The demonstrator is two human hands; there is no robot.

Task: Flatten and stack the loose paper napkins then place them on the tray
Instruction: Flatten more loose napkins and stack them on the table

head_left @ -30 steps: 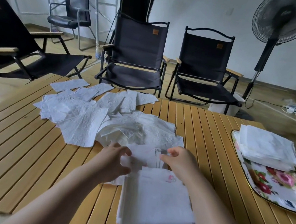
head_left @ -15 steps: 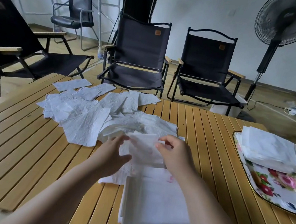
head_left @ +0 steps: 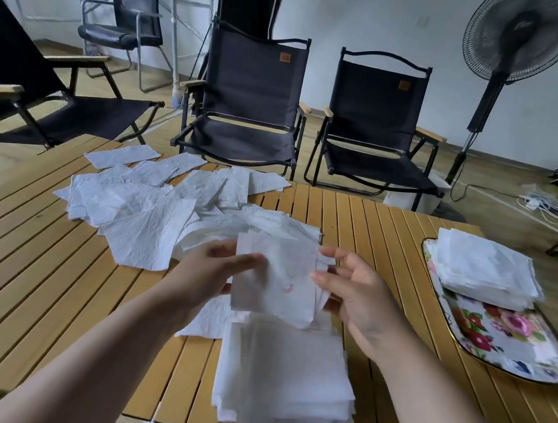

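pinches one napkin by both side edges, left hand on the left, right hand on the right; holds it upright just over the far edge of the near stack; probably lays down toward the body next.

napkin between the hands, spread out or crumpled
Spread out. The napkin hangs as a nearly flat sheet, pinched at its sides by the left hand and right hand, above the stack.
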